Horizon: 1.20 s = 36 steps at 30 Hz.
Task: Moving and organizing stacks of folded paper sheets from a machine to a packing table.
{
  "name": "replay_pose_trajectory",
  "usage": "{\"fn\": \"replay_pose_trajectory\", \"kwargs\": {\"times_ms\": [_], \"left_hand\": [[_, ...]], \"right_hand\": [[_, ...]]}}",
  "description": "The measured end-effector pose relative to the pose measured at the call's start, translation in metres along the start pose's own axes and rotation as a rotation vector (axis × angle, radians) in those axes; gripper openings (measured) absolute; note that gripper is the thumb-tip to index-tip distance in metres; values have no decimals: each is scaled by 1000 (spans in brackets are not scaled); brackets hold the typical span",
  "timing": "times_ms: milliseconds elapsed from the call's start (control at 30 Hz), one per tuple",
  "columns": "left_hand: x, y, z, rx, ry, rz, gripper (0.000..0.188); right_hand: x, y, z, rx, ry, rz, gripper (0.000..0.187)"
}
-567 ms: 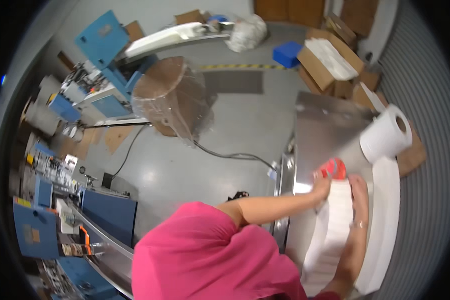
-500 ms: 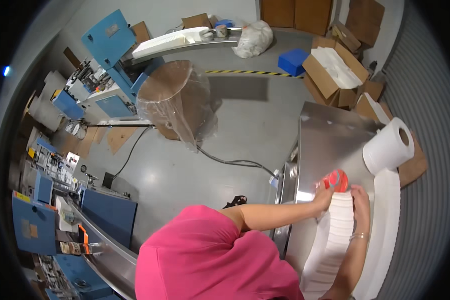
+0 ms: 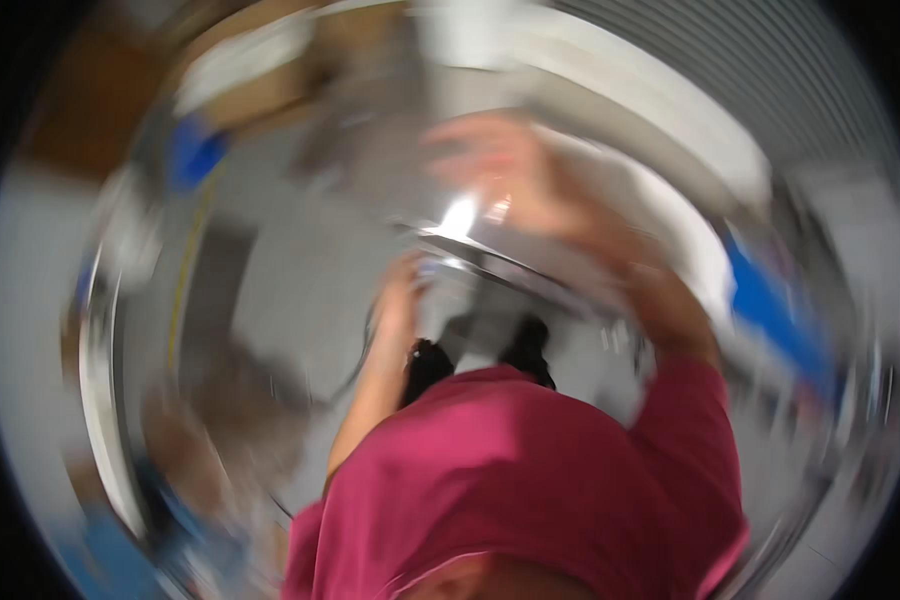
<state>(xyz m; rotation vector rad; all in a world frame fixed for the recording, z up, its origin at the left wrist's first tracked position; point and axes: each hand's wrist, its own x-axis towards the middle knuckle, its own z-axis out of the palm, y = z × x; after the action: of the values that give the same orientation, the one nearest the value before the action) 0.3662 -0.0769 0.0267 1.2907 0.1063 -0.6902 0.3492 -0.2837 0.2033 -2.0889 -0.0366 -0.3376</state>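
The view is heavily smeared by motion. My right hand [image 3: 500, 165] is over the metal table [image 3: 370, 185], its fingers pointing left. A reddish patch shows by that hand, but whether it is a held thing is too blurred to tell. My left hand [image 3: 400, 290] is lower, by the near edge of the table, beside a small pale-blue blur. Its fingers are smeared, and I cannot tell if it holds anything. Behind my right forearm, a white pleated stack [image 3: 660, 205] lies along the table.
A long white strip [image 3: 630, 75] runs along the far side, near the ribbed grey wall [image 3: 770, 60]. A white roll [image 3: 460, 35] stands at the back. Blurred cardboard boxes [image 3: 260, 90] and a blue block [image 3: 195, 155] are at the far left. My black shoes [image 3: 425, 370] show below.
My view has swung sharply to the right, so the table now lies ahead. Both hands have left the front end of the white stack and moved apart, the left hand dropping toward the table edge.
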Motion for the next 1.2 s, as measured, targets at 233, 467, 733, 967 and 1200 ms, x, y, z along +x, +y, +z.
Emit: {"fn": "replay_pose_trajectory", "kwargs": {"times_ms": [233,467,733,967,1200], "left_hand": [[24,-9,-51,344,-303,-578,27],[4,-5,7,343,-833,-274,22],[-22,-49,61,740,-1028,-338,24],[-58,-119,116,1190,-1201,-221,45],[-102,-201,212,1493,-1629,162,50]], "right_hand": [[-111,-15,86,119,235,137,26],[-193,-32,102,48,250,414,24],[-272,-28,107,104,241,543,39],[-367,-36,48,-127,599,745,38],[-485,-76,24,-231,850,1152,38]]}}
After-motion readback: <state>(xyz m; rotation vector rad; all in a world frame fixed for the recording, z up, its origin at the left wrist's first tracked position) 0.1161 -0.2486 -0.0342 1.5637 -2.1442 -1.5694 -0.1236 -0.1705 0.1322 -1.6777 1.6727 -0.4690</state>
